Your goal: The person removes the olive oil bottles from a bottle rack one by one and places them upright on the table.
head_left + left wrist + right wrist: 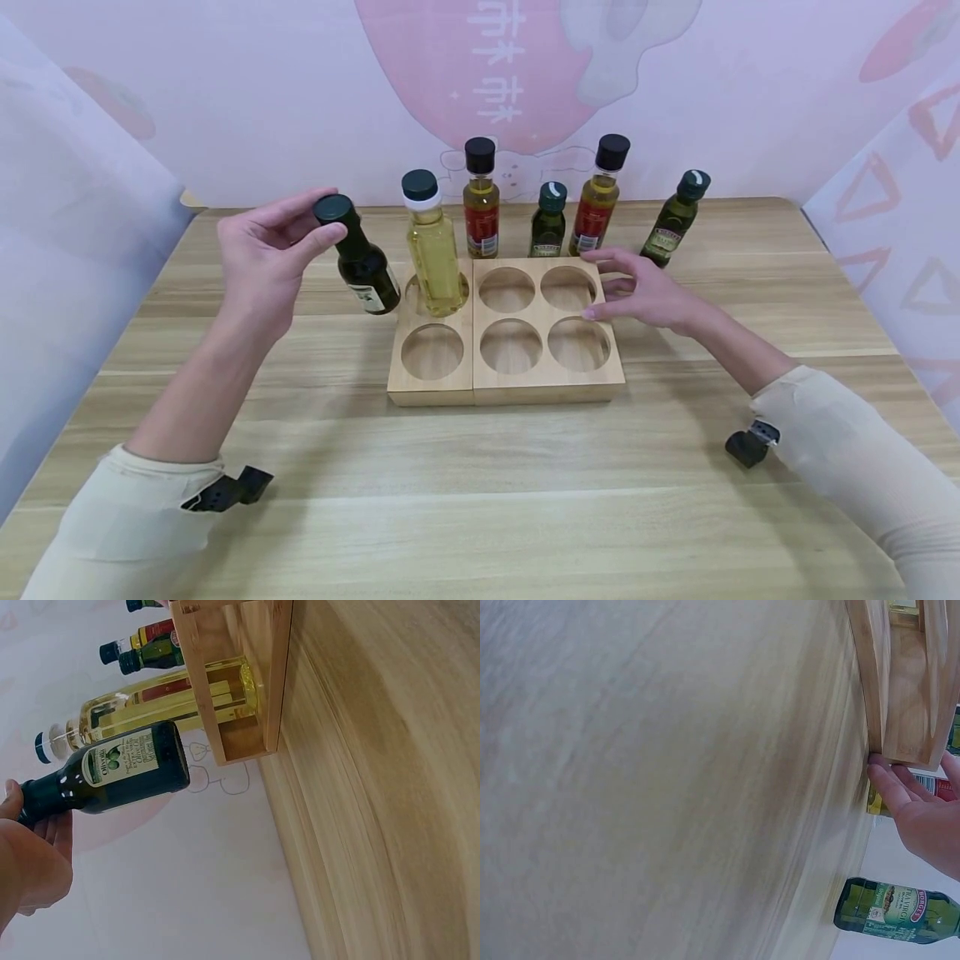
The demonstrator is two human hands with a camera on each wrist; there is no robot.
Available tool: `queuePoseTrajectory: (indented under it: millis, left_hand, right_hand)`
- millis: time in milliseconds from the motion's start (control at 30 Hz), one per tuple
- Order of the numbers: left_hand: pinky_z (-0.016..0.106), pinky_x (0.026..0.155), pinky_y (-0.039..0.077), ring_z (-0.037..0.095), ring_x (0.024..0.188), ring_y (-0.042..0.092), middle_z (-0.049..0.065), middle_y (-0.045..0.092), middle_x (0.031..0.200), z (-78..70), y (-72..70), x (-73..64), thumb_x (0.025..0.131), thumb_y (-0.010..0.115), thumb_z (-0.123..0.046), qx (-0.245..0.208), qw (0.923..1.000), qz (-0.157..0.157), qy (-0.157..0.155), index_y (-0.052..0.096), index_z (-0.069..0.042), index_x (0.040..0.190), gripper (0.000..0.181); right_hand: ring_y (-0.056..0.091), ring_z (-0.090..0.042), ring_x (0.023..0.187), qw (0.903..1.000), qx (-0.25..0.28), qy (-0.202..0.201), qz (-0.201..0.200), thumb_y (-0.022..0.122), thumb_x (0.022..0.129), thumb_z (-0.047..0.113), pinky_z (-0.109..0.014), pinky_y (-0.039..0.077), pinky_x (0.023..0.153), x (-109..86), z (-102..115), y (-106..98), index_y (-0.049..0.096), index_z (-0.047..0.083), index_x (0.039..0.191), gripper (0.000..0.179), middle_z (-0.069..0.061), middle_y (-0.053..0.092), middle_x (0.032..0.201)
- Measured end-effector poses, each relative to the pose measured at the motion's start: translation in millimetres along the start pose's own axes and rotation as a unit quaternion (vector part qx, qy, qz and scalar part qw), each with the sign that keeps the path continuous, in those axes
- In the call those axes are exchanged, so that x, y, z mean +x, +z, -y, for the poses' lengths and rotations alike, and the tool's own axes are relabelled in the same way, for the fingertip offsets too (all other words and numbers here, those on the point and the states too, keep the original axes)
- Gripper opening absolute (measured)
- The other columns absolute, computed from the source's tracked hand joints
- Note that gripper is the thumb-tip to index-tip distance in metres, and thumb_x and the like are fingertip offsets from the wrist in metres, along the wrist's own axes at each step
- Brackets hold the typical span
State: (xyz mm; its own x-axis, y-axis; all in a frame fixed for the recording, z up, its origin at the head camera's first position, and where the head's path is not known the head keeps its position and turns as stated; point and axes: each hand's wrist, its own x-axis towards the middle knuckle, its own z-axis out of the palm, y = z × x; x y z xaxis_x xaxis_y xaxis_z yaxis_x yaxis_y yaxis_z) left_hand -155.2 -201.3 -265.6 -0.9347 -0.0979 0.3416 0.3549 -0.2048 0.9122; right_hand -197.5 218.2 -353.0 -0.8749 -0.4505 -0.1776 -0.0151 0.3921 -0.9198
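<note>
My left hand point(262, 254) pinches a dark green olive oil bottle point(367, 271) by its capped neck. The bottle hangs tilted, its base just left of the wooden rack point(543, 387); a pale label with green olives shows in the left wrist view. In the rack's back left hole stands a tall clear bottle of yellow oil point(435, 258) with a dark green cap. My right hand point(645, 292) rests against the rack's right end, fingers spread, thumb and index fingertip at its top edge. In the right wrist view its fingertips touch the end of the wood.
Behind the rack stand two red-labelled oil bottles with black caps, one left point(482, 204) and one right point(596, 204), and a small green bottle point(549, 221) between them. Another small green bottle point(672, 221) stands beyond my right hand. A patterned wall covering point(285, 108) backs the table.
</note>
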Motion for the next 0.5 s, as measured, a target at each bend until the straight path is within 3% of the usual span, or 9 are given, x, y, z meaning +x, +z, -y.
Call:
queuePoseTrajectory:
  millis: [300, 500]
  left_hand:
    - [0.021, 0.083, 0.059, 0.013, 0.082, 0.074, 0.008, 0.079, 0.094, 0.2, -5.4, 6.2, 0.081, 0.08, 0.014, 0.004, 0.9999, -0.007, -0.011, 0.076, 0.008, 0.111, 0.031]
    - [0.024, 0.091, 0.057, 0.017, 0.09, 0.077, 0.01, 0.079, 0.097, 1.1, -7.7, 11.1, 0.083, 0.078, 0.014, -0.015, 0.9997, -0.002, -0.02, 0.074, 0.009, 0.114, 0.032]
  right_hand:
    - [0.052, -0.044, 0.135, 1.0, 0.003, -0.007, -0.002, 0.082, 0.087, 0.003, -0.041, 0.049, 0.109, 0.0, -0.7, 0.2, 0.038, 0.004, 0.156, 0.082, -0.022, 0.044, 0.15]
    - [0.052, -0.044, 0.136, 1.0, 0.0, -0.007, -0.002, 0.082, 0.087, 0.004, -0.043, 0.048, 0.11, -0.2, -0.9, -0.1, 0.038, 0.004, 0.156, 0.082, -0.022, 0.044, 0.15]
